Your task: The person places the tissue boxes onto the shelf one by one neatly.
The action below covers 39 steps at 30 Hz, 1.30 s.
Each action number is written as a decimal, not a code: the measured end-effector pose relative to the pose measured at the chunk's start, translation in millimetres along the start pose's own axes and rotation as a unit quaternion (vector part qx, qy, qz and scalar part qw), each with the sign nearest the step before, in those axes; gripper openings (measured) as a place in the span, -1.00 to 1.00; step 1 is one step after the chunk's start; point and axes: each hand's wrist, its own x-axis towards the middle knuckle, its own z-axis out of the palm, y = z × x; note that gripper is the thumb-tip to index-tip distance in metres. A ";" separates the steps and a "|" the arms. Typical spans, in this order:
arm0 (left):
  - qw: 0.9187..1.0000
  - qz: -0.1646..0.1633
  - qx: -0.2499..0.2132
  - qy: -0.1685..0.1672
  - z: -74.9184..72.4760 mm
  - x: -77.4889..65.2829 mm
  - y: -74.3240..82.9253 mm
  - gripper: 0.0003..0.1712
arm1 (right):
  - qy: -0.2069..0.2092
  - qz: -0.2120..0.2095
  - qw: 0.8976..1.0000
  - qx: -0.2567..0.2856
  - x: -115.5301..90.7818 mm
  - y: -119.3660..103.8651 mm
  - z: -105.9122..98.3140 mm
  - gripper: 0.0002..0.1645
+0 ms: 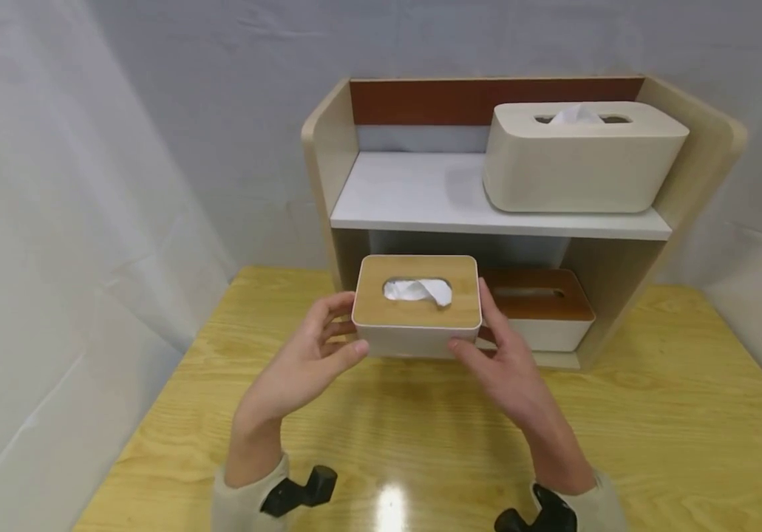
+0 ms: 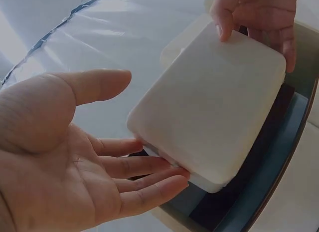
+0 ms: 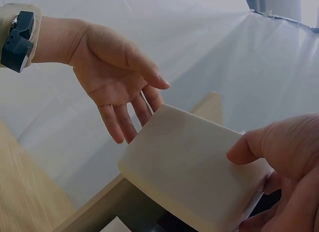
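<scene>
A small white tissue box [image 1: 417, 292] with a light bamboo lid and a white tissue in its slot is held off the table, before the lower shelf. My right hand [image 1: 510, 366] grips its right side; in the right wrist view the thumb [image 3: 249, 148] presses a plain white face and the fingers lie along the side. On the other side, my left hand [image 1: 304, 358] touches the box with extended fingers [image 2: 144, 169]. Its thumb [image 2: 102, 85] stands apart from the box in the left wrist view.
A two-level shelf unit [image 1: 324, 151] stands at the back of the wooden table [image 1: 208, 428]. Its upper shelf bears a large cream tissue box [image 1: 583, 174] on the right. Below is a white tissue box with a brown lid [image 1: 553, 332], partly behind my right hand. White sheeting [image 1: 208, 96] hangs behind.
</scene>
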 end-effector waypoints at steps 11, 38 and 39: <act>0.995 0.095 -0.012 0.006 4.7 1.8 4.0 -0.19 | 0.051 -0.009 0.998 0.032 -8.7 -9.5 -4.6 0.02; 0.972 0.225 0.062 0.031 9.0 8.3 44.2 0.09 | 0.060 -0.143 0.986 -0.068 -3.3 -64.6 -32.4 0.06; 0.972 0.225 0.065 0.034 8.5 9.3 46.2 0.09 | 0.061 -0.142 0.985 -0.077 -2.5 -67.2 -33.6 0.05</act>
